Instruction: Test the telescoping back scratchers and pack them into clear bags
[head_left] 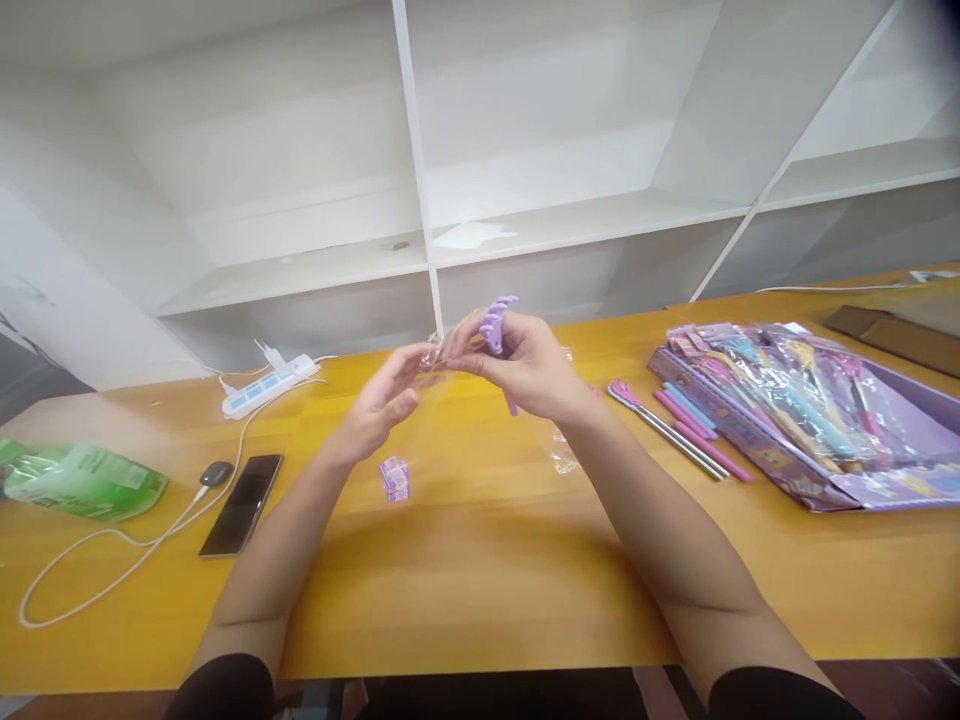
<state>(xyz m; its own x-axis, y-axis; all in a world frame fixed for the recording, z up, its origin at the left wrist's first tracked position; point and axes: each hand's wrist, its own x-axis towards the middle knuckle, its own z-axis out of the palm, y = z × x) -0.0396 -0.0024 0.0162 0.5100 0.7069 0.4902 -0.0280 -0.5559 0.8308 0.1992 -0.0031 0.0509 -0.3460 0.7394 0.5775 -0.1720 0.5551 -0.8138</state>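
My right hand (pixel 529 365) is closed around a purple back scratcher (pixel 493 322); its claw-like head sticks up above the fingers and a bit of purple shows below the palm. The thumb and fingertips of that hand also meet at the edge of a clear plastic bag (pixel 430 356). On the bag's other side, my left hand (pixel 386 395) pinches it with the fingertips. Most of the bag is too transparent to trace. Below the hands, a small purple-and-white printed packet (pixel 394 478) lies on the wooden table (pixel 465 590).
Right of my arm lie back scratchers with steel rods (pixel 675 435) and pink and blue tubes (pixel 694 415). Beyond them a printed box (pixel 814 490) holds several bagged ones. To the left are a phone (pixel 241 505), a power strip (pixel 270 386), a white cable and a green pack (pixel 82 480).
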